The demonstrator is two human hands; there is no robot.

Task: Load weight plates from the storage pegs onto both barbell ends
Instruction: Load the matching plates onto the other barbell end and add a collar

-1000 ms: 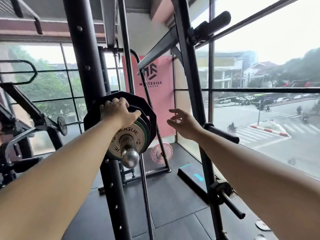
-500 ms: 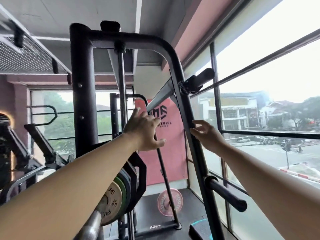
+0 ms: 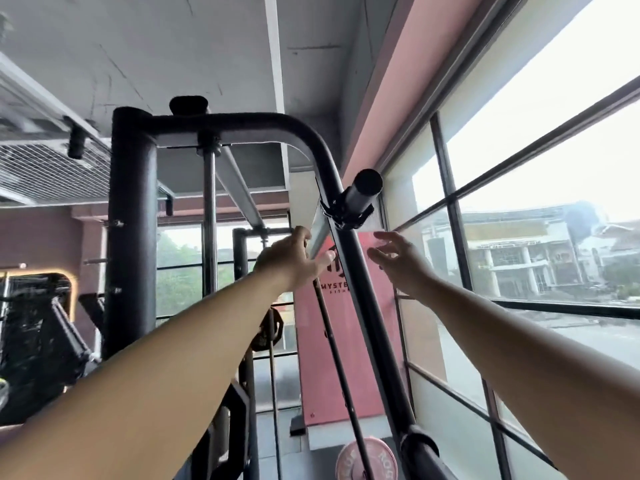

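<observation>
- Both arms are raised, one hand on each side of the slanted black rack upright [image 3: 375, 341]
- Left hand [image 3: 294, 263] holds nothing, fingers loosely extended, fingertips up at the silver brace [image 3: 320, 230]; touching or not, can't tell
- Right hand [image 3: 401, 268] holds nothing, fingers spread in open air just right of the upright
- Storage peg [image 3: 360, 194] juts out just above both hands
- Pink weight plate [image 3: 363, 462] sits at the bottom edge, well apart from both hands

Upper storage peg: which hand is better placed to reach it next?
Probably the right hand: open, just below the upper storage peg, on its side of the upright; the left hand is opposite.
</observation>
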